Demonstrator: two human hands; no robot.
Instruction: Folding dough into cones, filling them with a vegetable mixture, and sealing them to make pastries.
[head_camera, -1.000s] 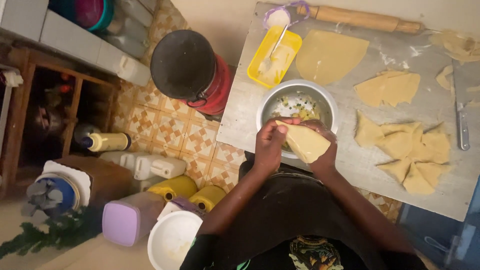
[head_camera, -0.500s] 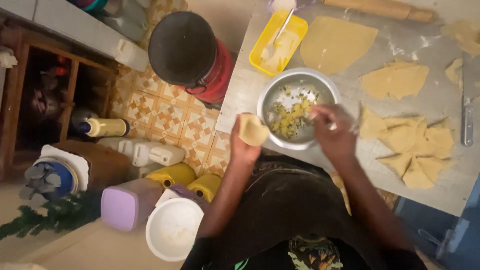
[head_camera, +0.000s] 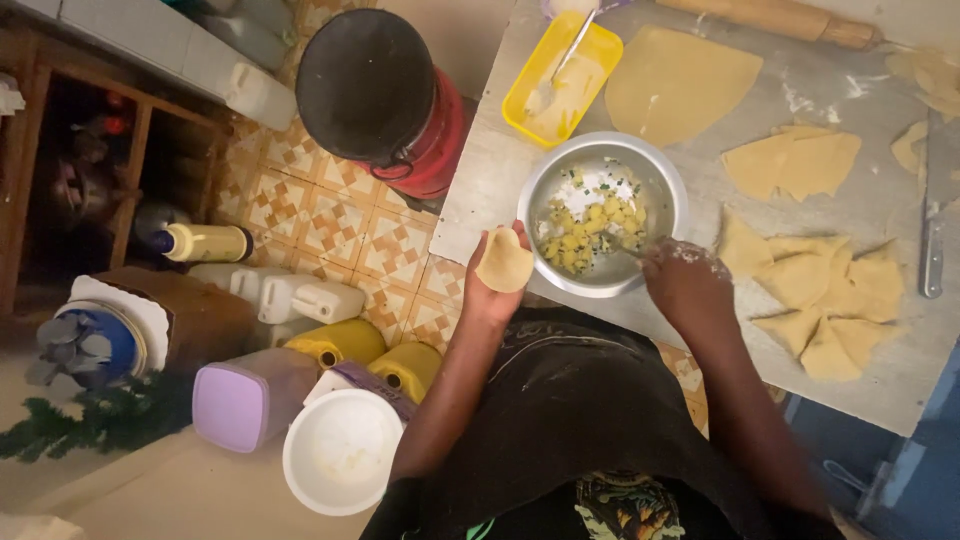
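Head camera is looking straight down at one person working at a floured table (head_camera: 880, 200). The left hand (head_camera: 495, 285) is cupping one folded dough piece (head_camera: 503, 260), fingers curled under and around it, so the dough is sitting in the palm just beside the near-left rim of the single steel bowl (head_camera: 668, 180). The right hand (head_camera: 688, 285) is resting at the bowl's near-right edge, dusted with flour, fingers closed around what seems to be a utensil handle dipping into the filling (head_camera: 580, 225) of yellow cubes and green flecks; the handle is too small to make out surely. One yellow tray (head_camera: 520, 95) with one spoon (head_camera: 560, 65) is lying beyond the bowl. One round rolled sheet (head_camera: 680, 80) is lying next to it, and one rolling pin (head_camera: 770, 15) is lying at the far edge. One cut wedge pair (head_camera: 795, 162) is sitting to the right of the bowl, and a heap of several overlapping wedges (head_camera: 820, 295), count unclear, is lying beside the right hand. One knife (head_camera: 932, 250) is lying at the right. On the floor, one red drum (head_camera: 385, 95), two yellow jugs (head_camera: 335, 342), one lilac container (head_camera: 240, 400) and one white bucket (head_camera: 340, 450) are standing.
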